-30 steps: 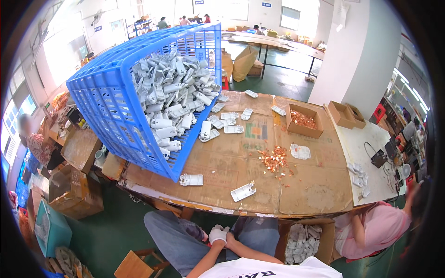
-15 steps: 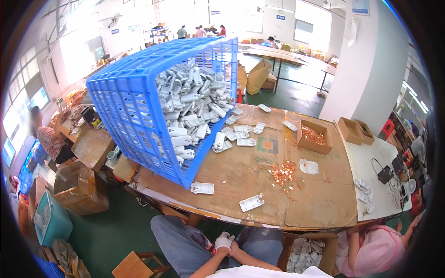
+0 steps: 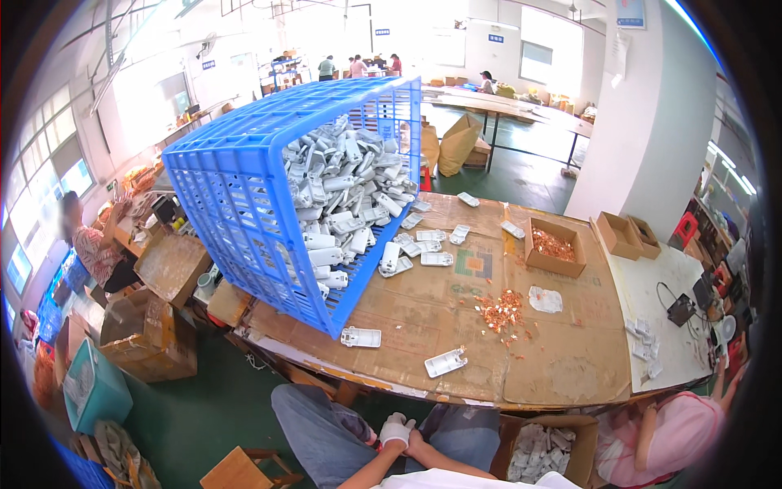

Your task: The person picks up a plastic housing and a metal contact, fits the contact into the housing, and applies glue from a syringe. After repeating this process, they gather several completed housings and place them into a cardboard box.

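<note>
We judge the nearest white casing [image 3: 445, 363] light, stiff and smooth enough to slip, its jagged two-o'clock end perhaps fragile; its long sides should suit a hold. It lies on the bench [image 3: 566, 346], about one o'clock from our gloved left hand [image 3: 395, 429] and right hand [image 3: 415, 440], which rest together; whether they grip anything, we cannot tell.

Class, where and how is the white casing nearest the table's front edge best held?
The white casing is probably best gripped by its long sides, near the middle, coming from above on the person's side: it looks long and narrow, lies flat, and cardboard shows all round it.
</note>
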Demonstrator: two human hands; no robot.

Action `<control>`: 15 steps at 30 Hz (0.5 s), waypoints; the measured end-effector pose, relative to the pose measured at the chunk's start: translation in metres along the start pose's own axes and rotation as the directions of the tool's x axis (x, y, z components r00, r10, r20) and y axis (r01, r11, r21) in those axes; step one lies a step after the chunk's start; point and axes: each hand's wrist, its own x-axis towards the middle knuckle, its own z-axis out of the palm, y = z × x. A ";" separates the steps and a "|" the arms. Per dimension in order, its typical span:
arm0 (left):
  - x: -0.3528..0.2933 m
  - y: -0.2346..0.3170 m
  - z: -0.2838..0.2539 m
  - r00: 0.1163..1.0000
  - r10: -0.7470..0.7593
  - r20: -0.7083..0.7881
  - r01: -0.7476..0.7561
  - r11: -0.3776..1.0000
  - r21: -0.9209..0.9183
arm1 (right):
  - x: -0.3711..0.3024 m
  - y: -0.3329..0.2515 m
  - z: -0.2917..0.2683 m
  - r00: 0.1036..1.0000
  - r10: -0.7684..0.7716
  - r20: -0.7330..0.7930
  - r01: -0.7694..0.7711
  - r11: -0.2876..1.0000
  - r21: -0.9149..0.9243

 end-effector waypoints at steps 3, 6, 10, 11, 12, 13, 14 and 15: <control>0.000 -0.005 0.002 0.994 0.113 -0.016 -0.114 0.980 -0.164 | -0.012 0.008 0.000 1.000 0.002 -0.015 -0.002 1.000 0.012; -0.001 0.006 -0.006 0.998 0.006 0.065 -0.006 1.000 0.008 | -0.020 0.005 0.000 0.999 -0.014 -0.039 0.015 0.999 0.037; 0.004 0.000 0.000 0.989 0.138 0.054 -0.140 0.990 0.027 | -0.024 -0.008 0.026 0.998 -0.023 -0.063 0.027 0.998 0.056; 0.004 0.002 -0.002 0.983 0.112 0.146 -0.123 0.990 0.068 | -0.025 -0.009 0.025 0.997 -0.027 -0.069 0.031 0.998 0.062; 0.007 -0.008 0.004 0.984 0.109 0.142 -0.119 0.991 0.066 | -0.028 -0.008 0.031 0.997 -0.023 -0.071 0.027 0.998 0.055; 0.011 -0.018 0.010 0.973 0.152 0.176 -0.194 0.946 0.259 | -0.031 -0.007 0.036 0.997 -0.020 -0.073 0.023 0.999 0.048; 0.014 -0.020 0.014 0.956 0.191 0.223 -0.274 0.856 0.438 | -0.033 -0.007 0.035 0.997 -0.023 -0.077 0.027 0.999 0.047; 0.015 -0.021 0.018 0.956 0.194 0.221 -0.275 0.856 0.438 | -0.035 -0.006 0.034 0.997 -0.026 -0.079 0.029 0.999 0.044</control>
